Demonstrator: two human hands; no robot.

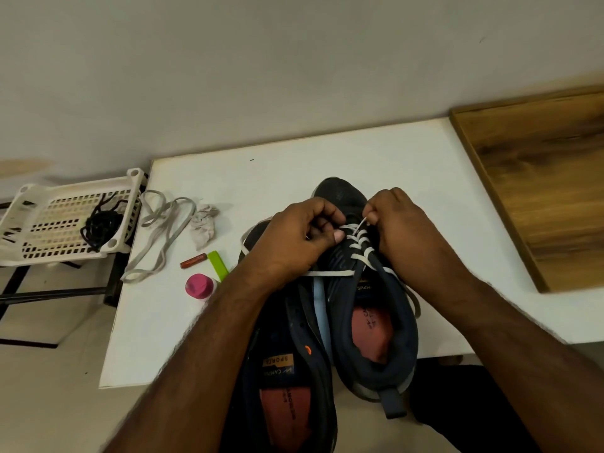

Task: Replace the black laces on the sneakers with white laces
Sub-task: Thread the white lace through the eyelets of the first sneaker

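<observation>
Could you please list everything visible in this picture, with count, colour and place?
dark fabric sneakers: two, navy-black with red insoles, side by side at the table's near edge
white flat lace: one, partly threaded through the right sneaker
grey loose lace: one, lying on the table's left part
black laces: a tangled bundle, in the basket
white plastic basket: one, left of the table
crumpled grey cloth: one, beside the grey lace
small red-brown cylinder: one, on the table
lime green bar: one, beside the cylinder
pink round cap: one, near the green bar
white table: one
wooden board: one, brown, right
left hand: pinches the white lace
right hand: pinches the lace end
</observation>
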